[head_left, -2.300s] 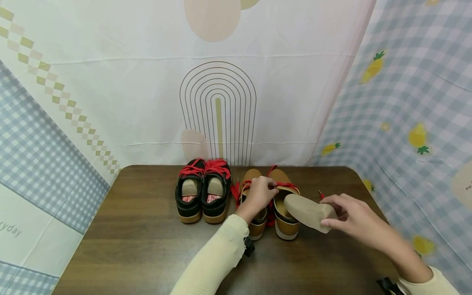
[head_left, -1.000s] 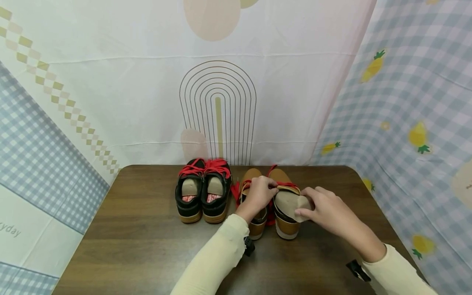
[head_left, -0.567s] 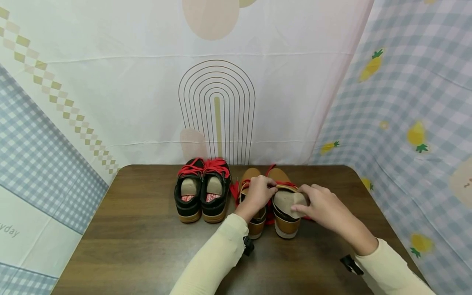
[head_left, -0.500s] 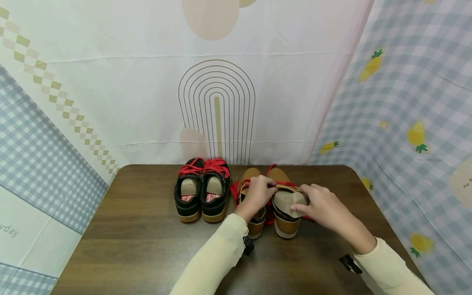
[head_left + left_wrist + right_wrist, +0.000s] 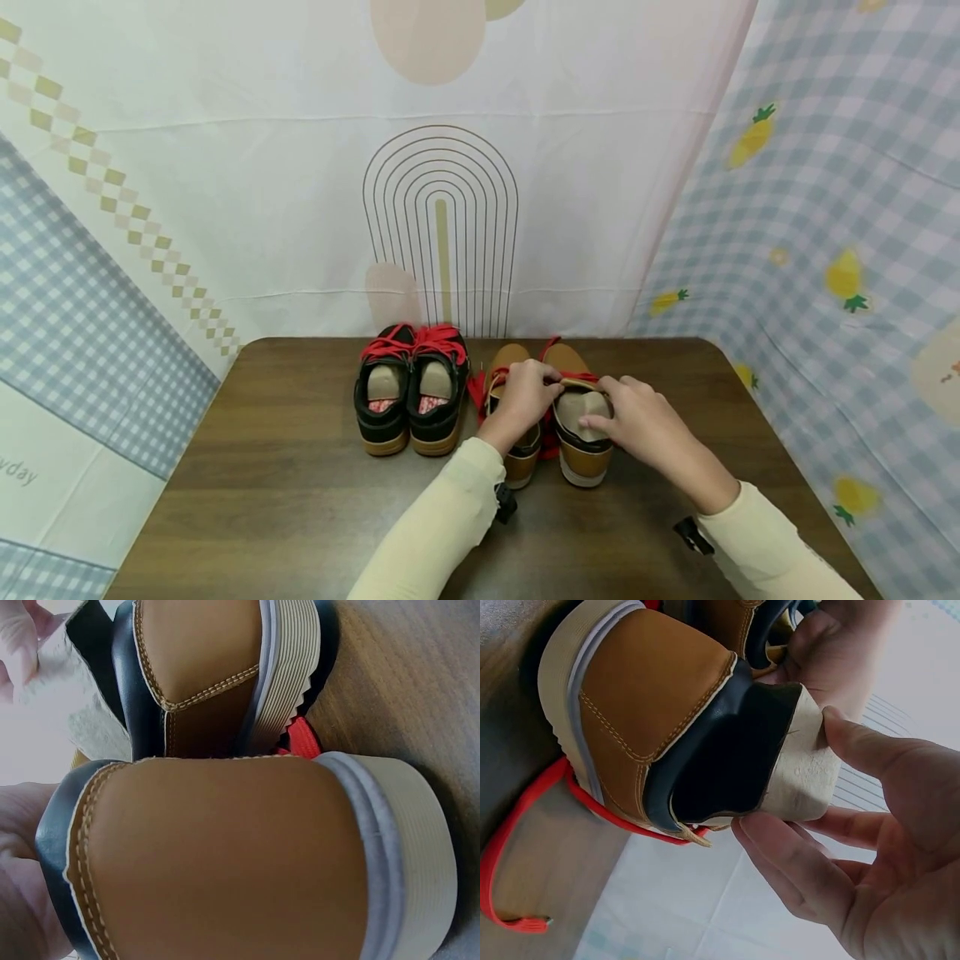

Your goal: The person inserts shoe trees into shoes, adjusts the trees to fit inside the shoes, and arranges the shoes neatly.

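Note:
Two tan shoes with red laces stand side by side, heels toward me. Into the right tan shoe (image 5: 585, 460) goes a beige cardboard shoe insert (image 5: 573, 408), its rear end still sticking out of the opening. My right hand (image 5: 648, 421) pinches that rear end between thumb and fingers, as the right wrist view shows on the insert (image 5: 806, 761). Reaching over the left tan shoe (image 5: 521, 468), my left hand (image 5: 525, 396) pinches the right shoe's tongue at the front of its opening. The left wrist view is mostly filled by the left shoe's heel (image 5: 217, 855); the left fingertips are hidden there.
A pair of black shoes (image 5: 386, 429) with red laces stands to the left, beige inserts (image 5: 437, 379) inside. All the shoes are near the back edge of the brown wooden table (image 5: 285, 467). Patterned cloth (image 5: 300, 208) hangs behind and at both sides.
My right hand has moved left, bringing the insert from beside the right tan shoe into its opening and then deeper. The left hand has kept its place at the tongue.

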A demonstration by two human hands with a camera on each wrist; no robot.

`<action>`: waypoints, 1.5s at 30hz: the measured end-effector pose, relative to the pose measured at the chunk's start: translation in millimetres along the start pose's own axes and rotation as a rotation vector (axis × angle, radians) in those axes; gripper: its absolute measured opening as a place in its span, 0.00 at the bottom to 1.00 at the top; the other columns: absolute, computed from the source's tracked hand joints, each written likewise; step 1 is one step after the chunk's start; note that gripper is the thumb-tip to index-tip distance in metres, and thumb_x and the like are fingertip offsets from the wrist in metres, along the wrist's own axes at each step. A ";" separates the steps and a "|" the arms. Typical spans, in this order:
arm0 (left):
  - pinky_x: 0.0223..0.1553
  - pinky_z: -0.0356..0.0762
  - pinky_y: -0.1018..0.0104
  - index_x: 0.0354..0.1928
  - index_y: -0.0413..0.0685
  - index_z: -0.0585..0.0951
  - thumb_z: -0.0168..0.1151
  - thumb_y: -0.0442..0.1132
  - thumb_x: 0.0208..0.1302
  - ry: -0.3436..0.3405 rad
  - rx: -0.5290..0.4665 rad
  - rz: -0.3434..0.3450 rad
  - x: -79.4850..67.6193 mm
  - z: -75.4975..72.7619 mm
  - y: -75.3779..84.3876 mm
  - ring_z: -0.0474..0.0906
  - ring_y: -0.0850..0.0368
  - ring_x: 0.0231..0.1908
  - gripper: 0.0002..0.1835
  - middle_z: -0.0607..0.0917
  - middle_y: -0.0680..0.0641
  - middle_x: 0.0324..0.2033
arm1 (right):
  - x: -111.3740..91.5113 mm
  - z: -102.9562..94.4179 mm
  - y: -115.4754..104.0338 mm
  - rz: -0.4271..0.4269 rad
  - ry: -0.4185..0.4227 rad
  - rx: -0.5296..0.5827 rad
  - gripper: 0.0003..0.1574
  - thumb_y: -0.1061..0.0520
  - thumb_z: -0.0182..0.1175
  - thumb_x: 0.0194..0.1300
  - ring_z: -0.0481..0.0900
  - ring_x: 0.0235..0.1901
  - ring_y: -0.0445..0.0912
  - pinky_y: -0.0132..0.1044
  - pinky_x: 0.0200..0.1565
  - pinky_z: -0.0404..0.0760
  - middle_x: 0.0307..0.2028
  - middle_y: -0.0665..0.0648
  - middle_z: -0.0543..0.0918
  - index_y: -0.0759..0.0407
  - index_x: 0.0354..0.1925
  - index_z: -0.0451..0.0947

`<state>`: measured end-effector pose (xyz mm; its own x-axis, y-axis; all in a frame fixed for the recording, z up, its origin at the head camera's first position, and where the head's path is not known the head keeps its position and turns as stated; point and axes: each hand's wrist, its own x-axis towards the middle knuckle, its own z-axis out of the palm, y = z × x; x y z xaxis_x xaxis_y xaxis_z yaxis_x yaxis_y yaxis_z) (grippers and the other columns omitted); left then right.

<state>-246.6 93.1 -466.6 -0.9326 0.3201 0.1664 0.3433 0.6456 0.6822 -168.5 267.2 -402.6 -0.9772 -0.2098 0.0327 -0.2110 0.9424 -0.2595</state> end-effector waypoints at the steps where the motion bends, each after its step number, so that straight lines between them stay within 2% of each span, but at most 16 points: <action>1: 0.41 0.83 0.69 0.41 0.52 0.93 0.71 0.39 0.67 0.003 0.003 0.002 0.2 0.4 -0.3 0.87 0.56 0.43 0.05 0.92 0.52 0.40 | 0.5 0.8 -0.2 0.005 0.002 0.000 0.33 0.41 0.74 0.61 0.76 0.28 0.47 0.44 0.28 0.76 0.31 0.57 0.79 0.64 0.52 0.80; 7: 0.41 0.83 0.69 0.41 0.52 0.93 0.71 0.39 0.67 0.005 0.009 0.017 1.1 0.8 -0.8 0.87 0.56 0.43 0.05 0.92 0.52 0.40 | 3.5 5.7 -1.1 0.020 0.001 -0.008 0.32 0.40 0.73 0.62 0.75 0.26 0.47 0.42 0.26 0.74 0.31 0.57 0.78 0.64 0.49 0.79; 17: 0.39 0.82 0.70 0.42 0.52 0.93 0.71 0.39 0.67 -0.005 0.009 0.008 0.8 1.2 -0.5 0.87 0.57 0.42 0.05 0.92 0.52 0.41 | 9.1 19.0 0.6 0.010 0.075 -0.055 0.32 0.41 0.75 0.60 0.83 0.32 0.56 0.55 0.34 0.82 0.35 0.62 0.83 0.65 0.47 0.79; 23: 0.37 0.82 0.71 0.41 0.52 0.93 0.71 0.38 0.67 -0.005 0.005 0.011 0.2 0.6 0.2 0.87 0.57 0.40 0.05 0.92 0.52 0.40 | 11.8 23.6 2.3 0.041 0.080 0.010 0.31 0.43 0.76 0.59 0.73 0.24 0.47 0.46 0.28 0.72 0.27 0.54 0.76 0.61 0.42 0.71; 28: 0.37 0.82 0.72 0.40 0.53 0.93 0.71 0.39 0.67 0.001 0.017 0.012 0.4 0.1 0.0 0.87 0.57 0.40 0.04 0.92 0.53 0.39 | 15.6 28.3 4.0 0.054 0.070 0.048 0.32 0.43 0.76 0.59 0.70 0.22 0.47 0.40 0.25 0.68 0.25 0.54 0.73 0.61 0.41 0.68; 34: 0.37 0.81 0.72 0.41 0.53 0.93 0.71 0.39 0.67 -0.005 0.021 0.001 0.2 -0.5 1.2 0.87 0.57 0.40 0.05 0.92 0.52 0.40 | 16.7 34.0 4.7 0.060 0.079 0.052 0.33 0.44 0.77 0.58 0.70 0.22 0.48 0.40 0.24 0.68 0.25 0.55 0.72 0.61 0.39 0.66; 45: 0.39 0.83 0.70 0.41 0.52 0.93 0.71 0.39 0.67 -0.008 0.030 0.007 -0.1 -1.4 2.9 0.88 0.57 0.40 0.05 0.92 0.52 0.40 | 16.8 46.4 3.9 0.035 0.165 -0.011 0.35 0.42 0.77 0.57 0.69 0.14 0.49 0.39 0.17 0.66 0.24 0.57 0.73 0.62 0.40 0.67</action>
<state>-245.6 94.0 -463.6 -0.9293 0.3304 0.1648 0.3530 0.6642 0.6590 -184.7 255.3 -447.9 -0.9745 -0.1318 0.1817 -0.1758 0.9515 -0.2526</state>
